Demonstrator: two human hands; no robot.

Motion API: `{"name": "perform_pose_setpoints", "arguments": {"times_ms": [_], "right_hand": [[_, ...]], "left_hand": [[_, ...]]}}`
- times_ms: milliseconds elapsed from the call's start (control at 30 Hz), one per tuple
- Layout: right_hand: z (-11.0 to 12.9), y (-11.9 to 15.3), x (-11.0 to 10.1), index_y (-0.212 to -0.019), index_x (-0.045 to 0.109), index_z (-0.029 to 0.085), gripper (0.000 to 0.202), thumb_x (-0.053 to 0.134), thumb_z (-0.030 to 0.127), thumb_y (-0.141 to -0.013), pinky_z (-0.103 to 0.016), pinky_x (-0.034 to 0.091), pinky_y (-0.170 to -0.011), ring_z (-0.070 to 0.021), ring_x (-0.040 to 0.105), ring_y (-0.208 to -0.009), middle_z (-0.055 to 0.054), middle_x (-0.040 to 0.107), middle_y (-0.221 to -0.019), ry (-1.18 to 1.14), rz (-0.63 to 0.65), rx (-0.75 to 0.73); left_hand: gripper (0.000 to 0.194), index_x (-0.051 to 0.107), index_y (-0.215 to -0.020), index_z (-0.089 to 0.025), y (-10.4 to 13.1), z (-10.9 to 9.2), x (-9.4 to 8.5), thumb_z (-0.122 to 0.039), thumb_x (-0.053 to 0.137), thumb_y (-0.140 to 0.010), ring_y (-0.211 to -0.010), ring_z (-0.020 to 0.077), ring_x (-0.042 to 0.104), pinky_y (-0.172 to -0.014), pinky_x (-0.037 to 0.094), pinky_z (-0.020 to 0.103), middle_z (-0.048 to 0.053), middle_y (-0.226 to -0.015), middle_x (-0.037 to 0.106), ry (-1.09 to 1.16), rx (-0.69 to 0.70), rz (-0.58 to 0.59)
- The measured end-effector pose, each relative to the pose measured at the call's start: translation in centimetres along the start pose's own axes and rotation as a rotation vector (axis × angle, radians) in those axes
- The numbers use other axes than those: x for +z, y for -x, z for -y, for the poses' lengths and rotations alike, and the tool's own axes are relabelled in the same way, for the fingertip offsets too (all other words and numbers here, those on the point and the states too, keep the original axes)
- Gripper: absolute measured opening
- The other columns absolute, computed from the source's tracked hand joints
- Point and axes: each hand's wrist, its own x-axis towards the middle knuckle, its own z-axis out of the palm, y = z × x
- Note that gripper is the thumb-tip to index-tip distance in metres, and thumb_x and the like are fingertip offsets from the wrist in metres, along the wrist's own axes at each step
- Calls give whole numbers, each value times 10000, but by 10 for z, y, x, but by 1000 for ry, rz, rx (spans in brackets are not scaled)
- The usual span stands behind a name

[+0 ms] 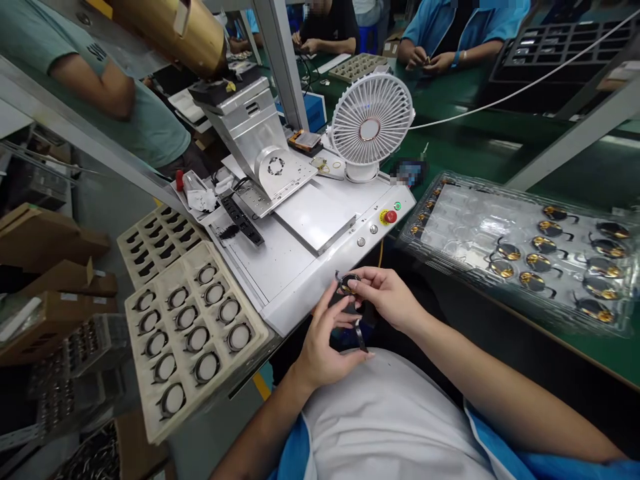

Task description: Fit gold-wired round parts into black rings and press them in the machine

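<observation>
My right hand (387, 297) pinches a small round watch part (351, 285), dark with gold-coloured film, between thumb and fingers in front of my body. My left hand (325, 340) is just beside it, index fingertip at the part's left edge, where a short dark tab sticks up. Between the left thumb and another finger spans a small dark curved strip (360, 335); its kind cannot be made out. To the right, a clear plastic tray (450, 243) holds several similar round parts with curved tails. On the left, a cream tray (197, 393) carries several round watch cases with pale discs.
Ahead stands a white machine bed (270, 267) with a metal fixture (255, 140), flat plate (317, 223) and red stop button (391, 217). A white fan (371, 123) sits at its back corner. Another moulded tray (157, 243) lies far left. Other people work behind.
</observation>
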Motion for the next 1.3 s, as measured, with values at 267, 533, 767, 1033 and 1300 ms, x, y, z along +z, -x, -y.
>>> {"name": "perform_pose_setpoints", "arguments": {"times_ms": [267,533,767,1033,1300], "right_hand": [[5,0,-7,-814,700,143,486,971,473,-583,-266,591,-580,-145,671,-560,-15,703,-659,60,24,84],[3,2,-9,-699,628,149,483,986,443,-560,-218,528,-501,-105,589,-481,22,629,-532,-5,-16,122],[7,13,-3,-678,652,130,437,972,412,-587,-202,493,-551,-89,597,-572,-8,674,-664,-19,82,238],[-5,26,26,-747,519,182,401,886,205,-587,-197,436,-547,-88,567,-571,40,630,-643,-78,49,158],[-8,29,34,-815,458,222,308,696,145,-635,-190,400,-475,-87,546,-506,100,546,-600,30,24,62]], "left_hand": [[921,444,-1529,-286,2,4,-11,-181,890,-731,-1107,325,760,-957,640,483,226,-1682,329,-82,23,49],[799,559,-1453,-286,-3,2,-15,-186,893,-735,-1152,304,745,-1026,608,466,174,-1625,456,6,-15,32],[480,731,-1196,-242,-3,16,-7,-326,908,-758,-1152,244,748,-1019,598,367,105,-1214,787,596,-88,-336],[584,771,-1110,-250,-1,21,-2,-335,1005,-581,-1027,254,798,-876,662,353,93,-1149,817,605,-152,-394],[562,803,-1100,-308,2,26,0,-293,1006,-576,-1007,254,803,-875,675,370,50,-1132,824,580,-112,-420]]}}
